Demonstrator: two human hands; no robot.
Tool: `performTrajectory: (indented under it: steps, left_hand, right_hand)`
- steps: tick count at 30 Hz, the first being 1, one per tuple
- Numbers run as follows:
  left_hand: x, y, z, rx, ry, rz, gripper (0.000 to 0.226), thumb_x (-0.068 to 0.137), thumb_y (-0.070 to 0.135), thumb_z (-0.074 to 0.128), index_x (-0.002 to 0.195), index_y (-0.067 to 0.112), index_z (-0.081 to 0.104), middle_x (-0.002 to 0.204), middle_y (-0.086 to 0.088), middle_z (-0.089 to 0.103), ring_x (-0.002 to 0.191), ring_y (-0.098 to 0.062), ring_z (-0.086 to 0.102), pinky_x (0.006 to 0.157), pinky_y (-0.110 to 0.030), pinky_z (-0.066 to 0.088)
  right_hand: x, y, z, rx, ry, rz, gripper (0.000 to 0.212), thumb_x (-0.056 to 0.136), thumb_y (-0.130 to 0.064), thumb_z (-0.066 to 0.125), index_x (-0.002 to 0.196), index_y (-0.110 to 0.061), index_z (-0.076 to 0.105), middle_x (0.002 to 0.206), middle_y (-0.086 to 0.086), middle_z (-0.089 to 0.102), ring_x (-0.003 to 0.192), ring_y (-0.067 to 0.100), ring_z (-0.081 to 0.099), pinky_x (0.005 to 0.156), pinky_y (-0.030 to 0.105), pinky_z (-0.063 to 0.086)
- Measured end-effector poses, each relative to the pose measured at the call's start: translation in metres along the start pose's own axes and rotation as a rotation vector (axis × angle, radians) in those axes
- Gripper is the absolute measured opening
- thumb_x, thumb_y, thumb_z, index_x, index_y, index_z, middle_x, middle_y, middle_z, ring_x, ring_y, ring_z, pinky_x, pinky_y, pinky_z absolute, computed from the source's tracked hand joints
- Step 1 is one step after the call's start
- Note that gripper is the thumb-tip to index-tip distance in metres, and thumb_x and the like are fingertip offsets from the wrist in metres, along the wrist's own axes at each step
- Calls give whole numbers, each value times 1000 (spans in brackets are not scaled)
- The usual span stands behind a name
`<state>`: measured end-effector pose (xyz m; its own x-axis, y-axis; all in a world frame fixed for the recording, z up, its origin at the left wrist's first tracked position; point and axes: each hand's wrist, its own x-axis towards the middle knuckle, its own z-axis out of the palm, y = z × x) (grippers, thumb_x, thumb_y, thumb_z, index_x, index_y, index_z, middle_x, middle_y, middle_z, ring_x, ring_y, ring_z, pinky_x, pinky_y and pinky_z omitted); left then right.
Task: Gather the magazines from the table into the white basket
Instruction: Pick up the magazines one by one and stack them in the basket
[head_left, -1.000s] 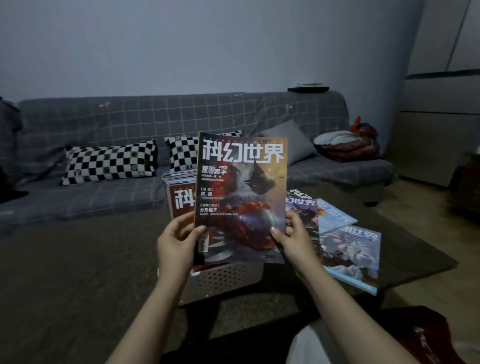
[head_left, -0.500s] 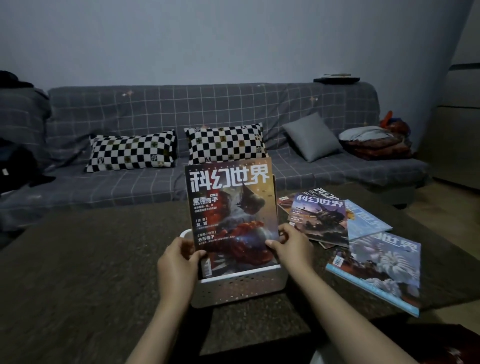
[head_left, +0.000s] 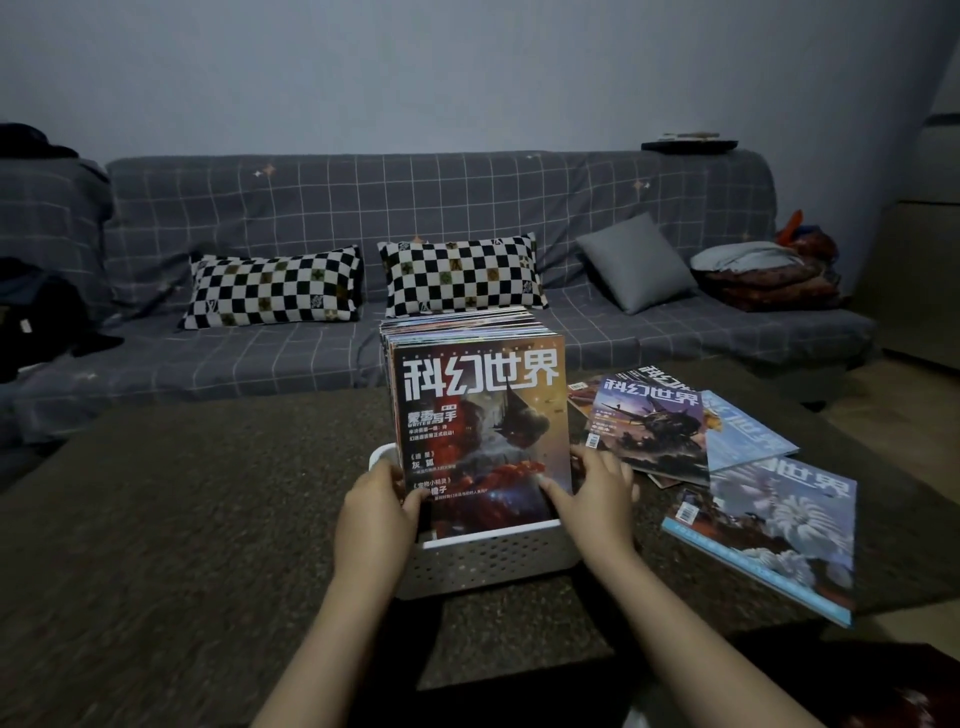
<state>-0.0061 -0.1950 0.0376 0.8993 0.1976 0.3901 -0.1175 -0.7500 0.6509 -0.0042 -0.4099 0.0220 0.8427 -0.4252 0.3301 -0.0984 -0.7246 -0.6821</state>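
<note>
White perforated basket (head_left: 488, 558) on the dark table (head_left: 182, 519), holding a row of upright magazines (head_left: 457, 325). We grip the nearest, red-covered magazine (head_left: 480, 431) upright at its lower edges: left hand (head_left: 376, 519) pinching the left edge, right hand (head_left: 595, 499) the right, its foot inside the basket. Loose magazines (head_left: 727, 467) lie flat to the right; a grey checked sofa (head_left: 415, 208) stands beyond.

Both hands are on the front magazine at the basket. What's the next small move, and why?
Probably let go and reach right. The front magazine stands upright in the white basket, its lower edge below the rim, with the left hand and right hand pinching its sides. Loose magazines lie on the table beside the basket.
</note>
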Motion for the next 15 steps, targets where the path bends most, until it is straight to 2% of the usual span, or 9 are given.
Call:
performTrajectory:
  steps: [3,5,7,9,11,13,15]
  left_hand:
    - [16,3,-1,-152,-4,40,43,83,22,68,123,13,54,119,-4,57,111,-21,55,90,-30,44]
    - [28,6,-1,-227,-81,104,58,89,24,61,141,17,38,141,-2,46,130,-21,42,108,-40,37]
    - [40,9,0,-323,-191,95,65,93,34,53,149,24,21,149,-2,38,134,-21,39,109,-49,36]
    - [51,13,2,-429,-273,45,72,91,48,48,149,33,8,151,-2,34,134,-24,39,107,-54,36]
    - [63,17,3,-550,-319,-16,83,83,62,50,147,41,2,152,-4,30,133,-28,40,105,-57,36]
    - [75,18,5,-644,-344,-95,97,71,70,59,146,44,3,151,-6,31,128,-31,45,102,-58,40]
    - [86,14,10,-704,-358,-151,105,59,68,68,145,43,14,146,-9,39,120,-33,54,96,-56,46]
  right_hand:
    - [13,-7,-1,75,-71,-61,60,84,-38,61,137,-16,41,136,6,48,129,24,36,105,38,31]
    - [26,-15,-3,201,-152,-75,61,89,-37,55,142,-17,34,139,5,47,128,22,42,105,38,37]
    - [38,-23,-5,360,-231,-43,57,89,-42,53,139,-22,35,133,-1,53,114,14,53,92,35,45]
    - [53,-30,-7,477,-317,-6,47,85,-51,53,126,-30,44,122,-4,60,94,6,59,77,30,48]
    - [70,-33,-9,583,-425,51,48,75,-59,60,111,-30,51,115,-2,65,91,14,64,79,38,54]
    - [85,-34,-6,751,-534,142,68,56,-61,74,109,-22,57,108,2,69,92,23,68,82,41,55]
    - [96,-33,0,837,-616,179,76,43,-55,82,106,-18,58,101,5,71,86,21,69,74,33,54]
